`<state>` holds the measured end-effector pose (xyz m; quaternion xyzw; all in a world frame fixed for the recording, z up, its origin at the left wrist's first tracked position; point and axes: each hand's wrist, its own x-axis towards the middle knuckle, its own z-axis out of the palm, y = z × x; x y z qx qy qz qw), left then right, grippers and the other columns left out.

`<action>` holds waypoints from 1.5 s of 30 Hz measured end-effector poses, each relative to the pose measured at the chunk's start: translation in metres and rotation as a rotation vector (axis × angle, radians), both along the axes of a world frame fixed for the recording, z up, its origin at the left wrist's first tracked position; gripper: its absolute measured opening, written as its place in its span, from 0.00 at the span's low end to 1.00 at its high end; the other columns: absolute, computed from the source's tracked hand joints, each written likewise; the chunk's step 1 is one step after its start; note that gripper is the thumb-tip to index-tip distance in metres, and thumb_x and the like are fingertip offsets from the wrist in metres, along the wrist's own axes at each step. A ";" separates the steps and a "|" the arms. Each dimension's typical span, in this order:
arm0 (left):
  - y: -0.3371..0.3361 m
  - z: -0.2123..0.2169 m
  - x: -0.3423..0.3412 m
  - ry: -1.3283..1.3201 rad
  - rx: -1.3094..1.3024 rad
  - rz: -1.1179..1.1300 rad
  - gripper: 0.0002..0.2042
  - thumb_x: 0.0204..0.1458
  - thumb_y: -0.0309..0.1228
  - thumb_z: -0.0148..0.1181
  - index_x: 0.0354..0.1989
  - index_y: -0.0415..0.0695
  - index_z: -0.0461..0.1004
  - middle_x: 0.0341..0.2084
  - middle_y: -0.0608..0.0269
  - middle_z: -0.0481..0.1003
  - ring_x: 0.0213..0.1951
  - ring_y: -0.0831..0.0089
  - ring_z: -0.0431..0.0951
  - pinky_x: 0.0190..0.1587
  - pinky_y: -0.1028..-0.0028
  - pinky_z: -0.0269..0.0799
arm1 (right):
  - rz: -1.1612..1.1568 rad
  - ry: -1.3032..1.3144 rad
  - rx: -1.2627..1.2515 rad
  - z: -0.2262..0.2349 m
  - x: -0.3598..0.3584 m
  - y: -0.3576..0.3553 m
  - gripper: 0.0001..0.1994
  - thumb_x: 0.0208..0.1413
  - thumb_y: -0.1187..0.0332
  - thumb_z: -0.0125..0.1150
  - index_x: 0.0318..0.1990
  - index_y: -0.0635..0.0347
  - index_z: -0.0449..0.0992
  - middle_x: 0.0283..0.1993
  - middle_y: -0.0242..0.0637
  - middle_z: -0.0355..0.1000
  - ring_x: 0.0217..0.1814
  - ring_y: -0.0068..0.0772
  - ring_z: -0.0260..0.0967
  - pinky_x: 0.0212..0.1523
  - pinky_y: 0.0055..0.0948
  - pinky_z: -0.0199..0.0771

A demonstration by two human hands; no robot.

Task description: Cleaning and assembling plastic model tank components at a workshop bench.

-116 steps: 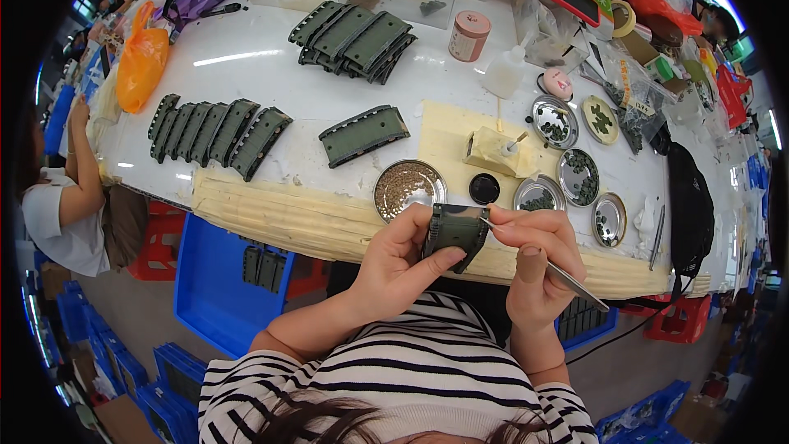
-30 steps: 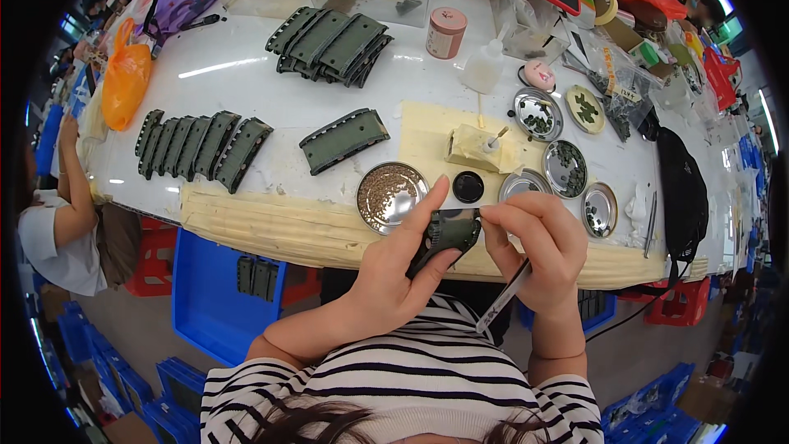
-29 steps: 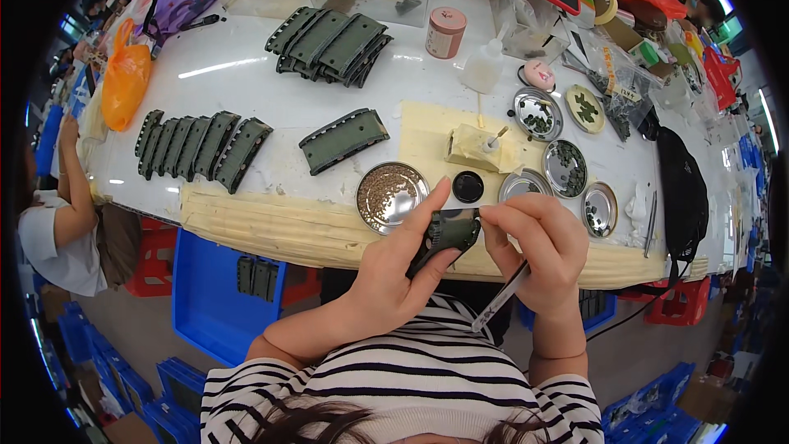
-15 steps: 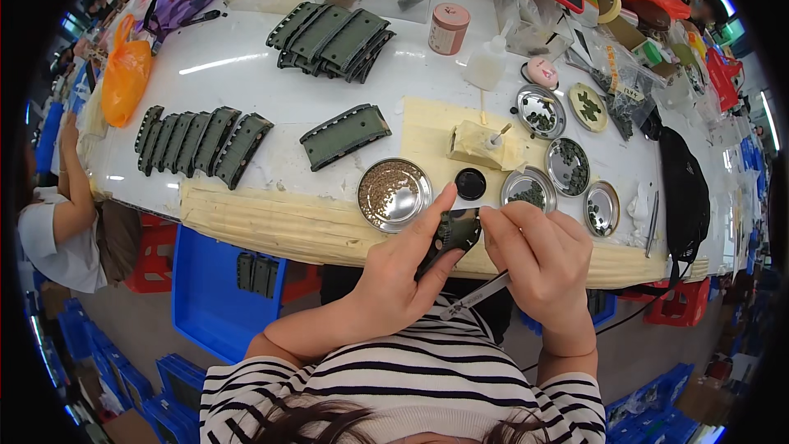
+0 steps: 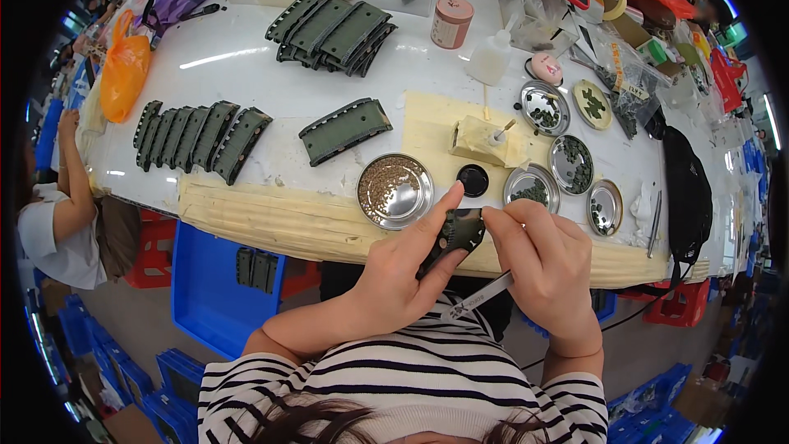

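My left hand [image 5: 399,275] grips a dark green curved panel [image 5: 465,230] between thumb and fingers, tilted up above the near table edge. Small pale spots and dark studs show along its edge. My right hand [image 5: 546,267] is closed, its thumb and forefinger pinched at the panel's right edge; whether a tiny part sits between those tips I cannot make out. Tucked in the same palm are metal tweezers [image 5: 483,294], pointing down and left. Just beyond my fingers lie a round tin of small brown pieces [image 5: 422,212], a small black round dish [image 5: 472,180] and a tin of green bits [image 5: 553,201].
Similar green panels stand in a row [image 5: 193,138], in a stack [image 5: 329,37] and singly [image 5: 345,131]. A taped block [image 5: 477,141] and more tins [image 5: 571,164] sit to the right. A black bag [image 5: 688,197] hangs over the right edge. Below left is a blue bin [image 5: 205,312].
The panel has tipped slightly in my left hand, and the pale spots along its edge show differently. My right fingertips stay at its right edge, and the tweezers remain in the palm.
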<state>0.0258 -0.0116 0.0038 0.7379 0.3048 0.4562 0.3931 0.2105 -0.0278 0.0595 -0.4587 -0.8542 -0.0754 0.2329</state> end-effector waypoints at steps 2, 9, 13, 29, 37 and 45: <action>-0.001 0.004 -0.005 0.010 -0.187 -0.047 0.30 0.53 0.19 0.57 0.66 0.34 0.55 0.42 0.50 0.74 0.35 0.69 0.77 0.41 0.76 0.72 | 0.026 0.018 -0.021 0.001 0.002 -0.002 0.17 0.38 0.75 0.58 0.41 0.71 0.76 0.35 0.37 0.69 0.22 0.23 0.64 0.22 0.22 0.61; -0.001 0.018 -0.009 -0.374 -0.723 -0.272 0.30 0.59 0.23 0.52 0.68 0.36 0.48 0.46 0.58 0.72 0.40 0.77 0.75 0.44 0.77 0.72 | 0.088 0.310 -0.052 -0.003 0.010 0.006 0.19 0.36 0.76 0.64 0.41 0.62 0.78 0.31 0.33 0.71 0.24 0.28 0.69 0.22 0.25 0.65; 0.003 0.021 -0.013 -0.375 -0.762 -0.368 0.30 0.59 0.24 0.51 0.69 0.36 0.45 0.47 0.55 0.72 0.43 0.74 0.76 0.45 0.73 0.77 | 0.080 0.491 -0.030 -0.008 0.010 0.010 0.14 0.35 0.77 0.70 0.35 0.57 0.80 0.27 0.32 0.72 0.25 0.27 0.69 0.23 0.23 0.65; -0.005 0.014 -0.009 -0.376 -0.718 -0.363 0.30 0.59 0.22 0.51 0.69 0.36 0.46 0.50 0.60 0.69 0.43 0.79 0.72 0.47 0.77 0.73 | 0.205 0.282 0.053 -0.013 0.022 0.009 0.17 0.33 0.71 0.63 0.37 0.60 0.79 0.30 0.33 0.72 0.19 0.25 0.63 0.19 0.24 0.61; 0.001 0.008 -0.010 -0.374 -0.759 -0.307 0.27 0.59 0.23 0.49 0.67 0.39 0.49 0.49 0.52 0.71 0.42 0.73 0.76 0.46 0.72 0.77 | -0.372 0.541 -0.151 -0.005 0.068 -0.005 0.09 0.41 0.83 0.67 0.32 0.65 0.76 0.26 0.34 0.71 0.21 0.22 0.58 0.22 0.21 0.54; 0.001 0.010 -0.007 -0.430 -0.840 -0.323 0.25 0.60 0.22 0.49 0.66 0.39 0.51 0.46 0.57 0.71 0.40 0.76 0.75 0.45 0.77 0.72 | -0.686 0.402 -0.399 -0.024 0.154 -0.020 0.06 0.45 0.78 0.65 0.32 0.65 0.75 0.26 0.37 0.72 0.27 0.27 0.68 0.29 0.25 0.65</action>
